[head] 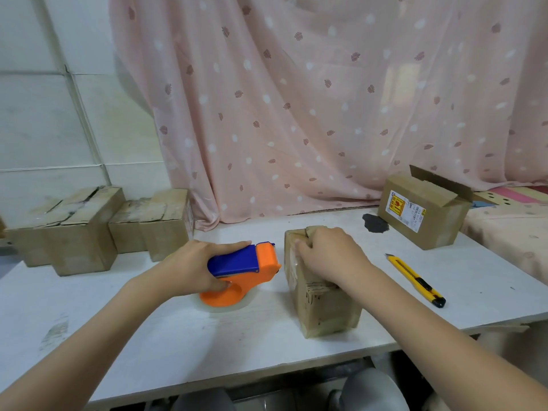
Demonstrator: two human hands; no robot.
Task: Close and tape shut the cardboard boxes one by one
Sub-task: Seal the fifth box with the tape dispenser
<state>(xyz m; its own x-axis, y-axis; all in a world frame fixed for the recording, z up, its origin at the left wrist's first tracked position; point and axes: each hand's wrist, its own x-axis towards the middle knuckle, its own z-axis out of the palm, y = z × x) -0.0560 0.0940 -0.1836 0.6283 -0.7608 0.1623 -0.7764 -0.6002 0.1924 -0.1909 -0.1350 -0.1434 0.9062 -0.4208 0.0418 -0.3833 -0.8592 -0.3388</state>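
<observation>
Box (pixel 321 295): worn brown cardboard, flaps down, clear tape on its top, mid-table near the front edge | right hand (pixel 327 256) curled on its top, pressing flaps | left hand (pixel 192 268) grips orange-blue dispenser (pixel 246 271) beside it | labelled box (pixel 421 209) at back right corner, flap up, writing unreadable

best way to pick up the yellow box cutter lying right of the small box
Pinch the yellow utility knife across the middle of its slim handle, coming straight down from above. It lies flat on the table, apart from the small box, so both long edges are open to the fingers; keep off the far blade tip.
</observation>
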